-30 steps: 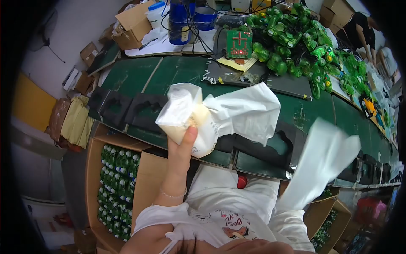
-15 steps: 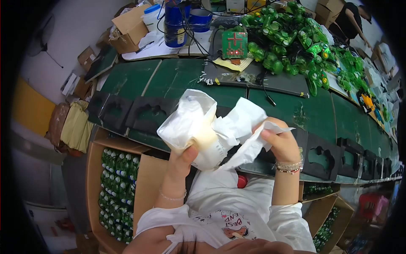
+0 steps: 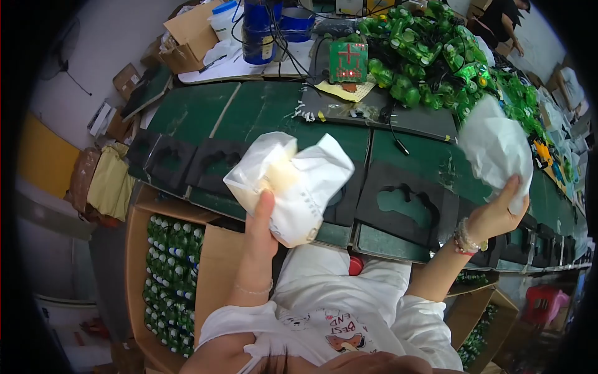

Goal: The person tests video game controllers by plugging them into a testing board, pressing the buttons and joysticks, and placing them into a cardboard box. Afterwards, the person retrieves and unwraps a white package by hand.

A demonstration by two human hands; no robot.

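Note:
My left hand (image 3: pixel 261 221) is wrapped round a crumpled white tissue pack (image 3: pixel 302 202) in front of my lap, above the near edge of the bench. A tissue end sticks up from the pack's top, and faint printing shows on its side. Out to the right, my right hand (image 3: pixel 495 218) pinches a loose white tissue (image 3: pixel 498 146), slightly blurred, which stands up above the fingers. The tissue and the pack are well apart. Black foam frames (image 3: pixel 367 209) with shaped cut-outs lie on the green bench (image 3: pixel 268 115) between and behind my hands.
Green translucent game controllers (image 3: pixel 423 68) with cables are heaped at the back right, beside a green circuit board (image 3: pixel 349 62). Blue containers (image 3: pixel 258 43) stand at the back. An open carton (image 3: pixel 224 274) of green items sits at my left. Another person (image 3: pixel 498 28) is at far right.
My right hand has moved right and up, away from the pack, with a tissue now pulled free of it. My left hand still holds the pack in nearly the same place.

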